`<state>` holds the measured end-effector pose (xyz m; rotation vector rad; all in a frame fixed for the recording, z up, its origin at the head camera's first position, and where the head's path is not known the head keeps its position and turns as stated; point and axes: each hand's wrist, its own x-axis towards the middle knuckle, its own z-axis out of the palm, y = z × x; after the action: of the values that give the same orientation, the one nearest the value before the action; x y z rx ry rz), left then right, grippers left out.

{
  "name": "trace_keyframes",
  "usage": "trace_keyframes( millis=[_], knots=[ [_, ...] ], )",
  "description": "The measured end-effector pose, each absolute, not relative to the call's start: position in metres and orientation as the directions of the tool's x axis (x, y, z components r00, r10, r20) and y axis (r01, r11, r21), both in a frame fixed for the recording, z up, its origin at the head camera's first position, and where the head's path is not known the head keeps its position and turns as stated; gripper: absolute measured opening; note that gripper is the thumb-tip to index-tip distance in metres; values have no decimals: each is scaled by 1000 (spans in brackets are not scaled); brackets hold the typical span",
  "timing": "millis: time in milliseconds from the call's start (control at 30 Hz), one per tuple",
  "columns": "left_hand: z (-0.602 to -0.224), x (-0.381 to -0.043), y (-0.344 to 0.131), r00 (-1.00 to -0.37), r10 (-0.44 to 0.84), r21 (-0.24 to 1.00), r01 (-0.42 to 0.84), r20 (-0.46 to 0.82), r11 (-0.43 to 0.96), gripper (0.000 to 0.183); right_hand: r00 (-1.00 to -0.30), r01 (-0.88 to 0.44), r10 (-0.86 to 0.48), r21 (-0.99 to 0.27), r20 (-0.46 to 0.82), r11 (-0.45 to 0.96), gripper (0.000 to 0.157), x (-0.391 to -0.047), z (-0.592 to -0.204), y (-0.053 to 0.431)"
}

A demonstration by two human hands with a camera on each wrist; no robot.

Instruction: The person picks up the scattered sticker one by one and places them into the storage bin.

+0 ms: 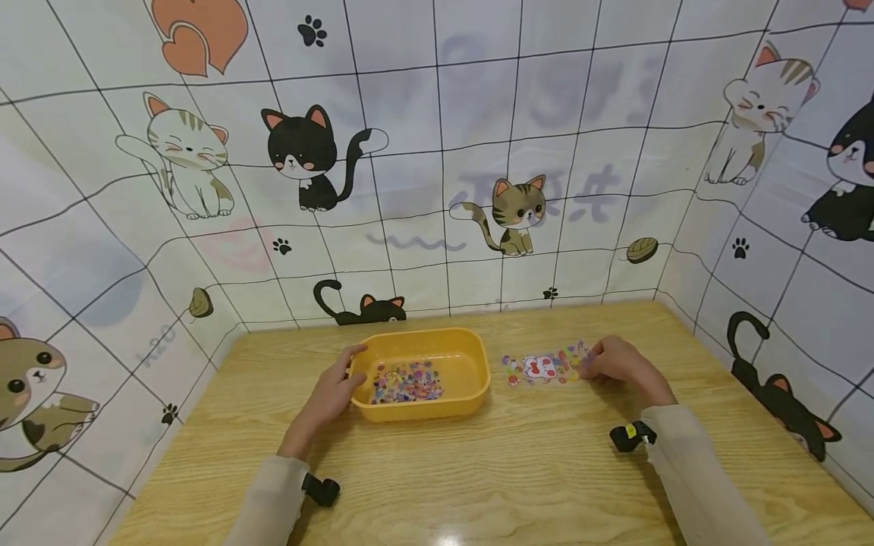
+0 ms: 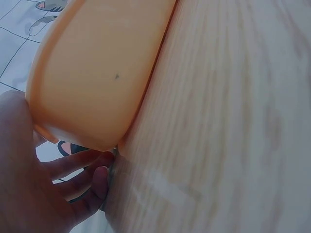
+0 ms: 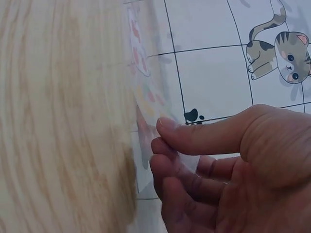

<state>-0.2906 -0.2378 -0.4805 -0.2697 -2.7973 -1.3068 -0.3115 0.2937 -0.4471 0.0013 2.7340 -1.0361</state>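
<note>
A yellow plastic tray (image 1: 437, 410) stands on the table with many tiny multicoloured pieces (image 1: 407, 383) gathered in its left half. At the tray's left end, my left hand (image 1: 336, 385) holds the rim. The left wrist view has that hand (image 2: 53, 179) at the tray's corner, some fingers curled below it. Right of the tray lies a clear plastic sheet (image 1: 541, 368) printed with a red-and-white figure and coloured dots. My right hand (image 1: 620, 365) pinches its right end between thumb and fingers; the right wrist view shows the film (image 3: 150, 99) slightly lifted there.
The wooden table (image 1: 464, 478) meets a wall covering (image 1: 423, 189) with cartoon cats behind it and at the sides. A dark wrist camera (image 1: 321, 491) sits at the left sleeve, another camera (image 1: 631, 436) at the right.
</note>
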Motion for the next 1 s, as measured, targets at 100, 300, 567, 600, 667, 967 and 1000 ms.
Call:
trace_keyframes(
  millis=[100,300,567,600,667,967,1000],
  knots=[
    [-480,-291,-239,-982,145,756,183,118,628,53,-974,100,-67,-679,-216,728,16,-311,-447,295],
    [-480,-291,-238,-984,140,752,178,114,634,53,-967,160,-34,-703,-253,693,25,-312,-446,294],
    [-481,-291,-237,-986,133,758,165,103,631,52,-969,164,-36,-749,-243,642,27,-313,-440,297],
    [-481,-291,-237,-986,134,759,165,103,630,52,-970,166,-32,-754,-241,636,27,-312,-438,297],
    [-481,-292,-237,-986,132,761,161,99,628,52,-973,166,-21,-758,-231,631,29,-312,-435,299],
    [-482,-292,-238,-988,123,756,152,95,637,53,-983,142,3,-763,-181,631,35,-307,-419,301],
    [-482,-292,-238,-987,125,755,156,98,637,53,-985,137,3,-766,-174,628,36,-306,-417,302]
  ],
)
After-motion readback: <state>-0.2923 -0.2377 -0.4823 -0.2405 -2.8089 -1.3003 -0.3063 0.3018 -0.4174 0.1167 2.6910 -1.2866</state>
